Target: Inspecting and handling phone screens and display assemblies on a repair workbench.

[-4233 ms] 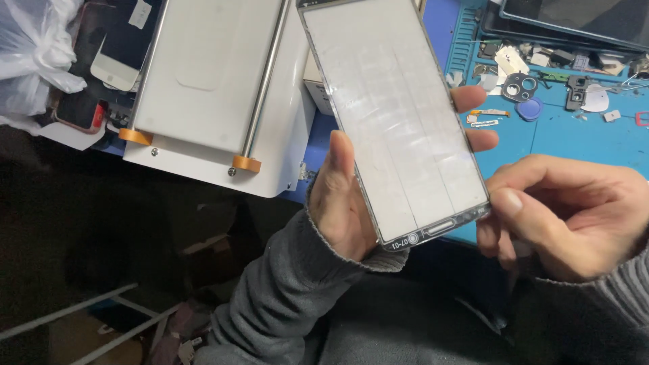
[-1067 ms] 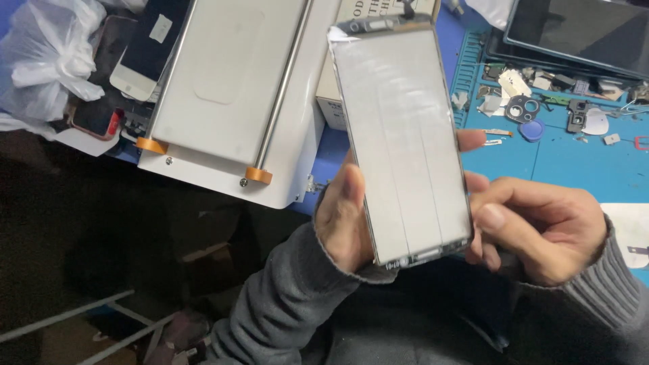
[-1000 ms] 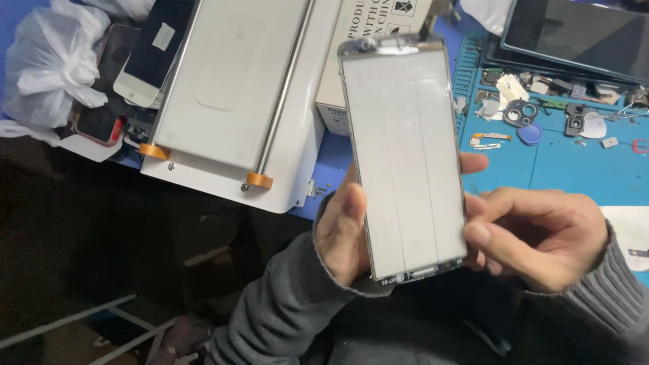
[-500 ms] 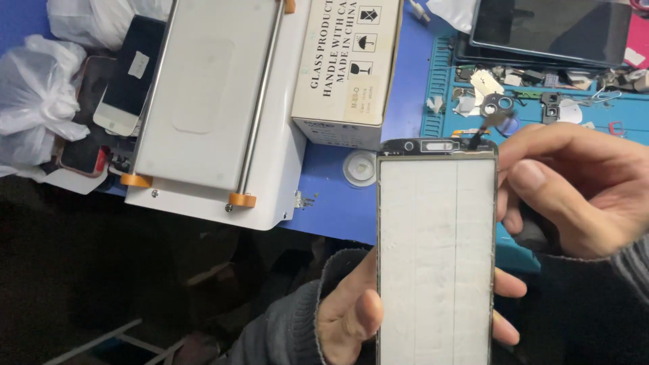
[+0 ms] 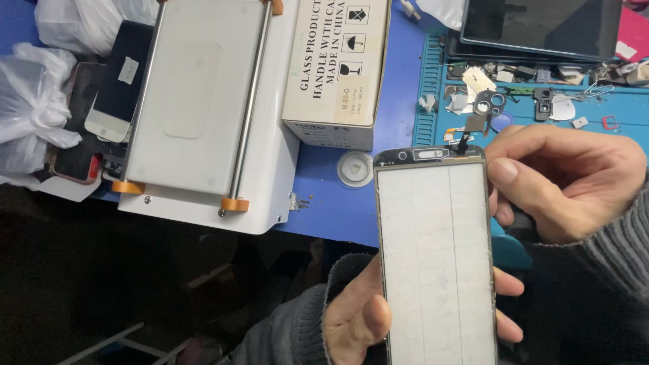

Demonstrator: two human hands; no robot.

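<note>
Over the blue bench (image 5: 324,209) — one phone screen (image 5: 436,263), left hand (image 5: 358,318) gripping it, right hand (image 5: 561,182) pinching its edge.

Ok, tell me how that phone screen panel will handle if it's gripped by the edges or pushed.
The phone screen panel looks thin and flat, so probably stiff but fragile, apt to crack if flexed. The left hand holds it alone by the edges, suggesting it is light. Its smooth face likely slides easily. The right hand is at its top corner.

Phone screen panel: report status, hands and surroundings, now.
Left hand grips phone screen panel from below. Right hand pinches its upper right edge. Cardboard box and white machine behind, apart.
</note>
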